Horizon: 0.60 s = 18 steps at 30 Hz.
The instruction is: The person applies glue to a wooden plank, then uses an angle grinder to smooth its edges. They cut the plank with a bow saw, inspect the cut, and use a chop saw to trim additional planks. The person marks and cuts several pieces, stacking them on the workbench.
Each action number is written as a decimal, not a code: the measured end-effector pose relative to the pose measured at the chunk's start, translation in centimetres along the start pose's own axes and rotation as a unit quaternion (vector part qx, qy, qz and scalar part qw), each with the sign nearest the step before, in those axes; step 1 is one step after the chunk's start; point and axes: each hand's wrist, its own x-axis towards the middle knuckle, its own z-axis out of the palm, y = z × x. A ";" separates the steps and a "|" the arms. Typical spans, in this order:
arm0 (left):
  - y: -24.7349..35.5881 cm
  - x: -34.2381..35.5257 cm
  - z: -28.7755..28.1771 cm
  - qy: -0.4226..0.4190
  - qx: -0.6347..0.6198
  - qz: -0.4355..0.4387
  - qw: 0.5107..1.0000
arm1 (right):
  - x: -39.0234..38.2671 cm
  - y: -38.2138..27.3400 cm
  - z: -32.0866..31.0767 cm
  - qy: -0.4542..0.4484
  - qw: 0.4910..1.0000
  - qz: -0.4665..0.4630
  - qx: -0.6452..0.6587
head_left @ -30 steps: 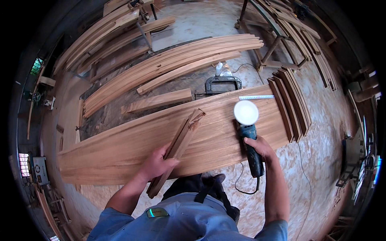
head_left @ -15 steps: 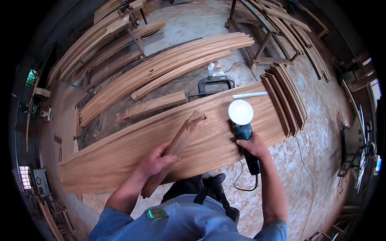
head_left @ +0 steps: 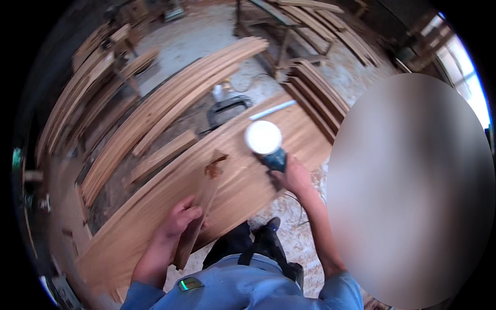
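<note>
My left hand [head_left: 180, 218] is closed around a narrow wooden board [head_left: 200, 209], held slanting over the bench. The far end of this piece has a rough reddish-brown patch. In my right hand [head_left: 296, 178] is an angle grinder [head_left: 274, 159] with a teal body; its round white disc [head_left: 263, 137] faces up. Motion blur hides whether the disc spins. Beneath both hands lies a wide, smooth wooden plank [head_left: 243, 181]. The grinder's rear end is mostly behind my hand and forearm.
A steel rule [head_left: 273, 110] lies on the plank's far part. Beyond it are a dark C-clamp [head_left: 227, 108], a short timber [head_left: 164, 155] and long stacked boards [head_left: 160, 106]. Dark-edged boards [head_left: 315, 98] lean at the plank's right end. A blurred oval covers the right side.
The view has turned right, so the bench and boards appear shifted left and tilted. The grinder and wooden piece remain in my hands, and a large blurred oval has appeared at right.
</note>
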 end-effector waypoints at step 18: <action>-1.0 4.5 21.3 -0.213 0.231 -0.025 0.949 | -21.9 2.4 -7.6 0.039 0.653 -0.017 0.756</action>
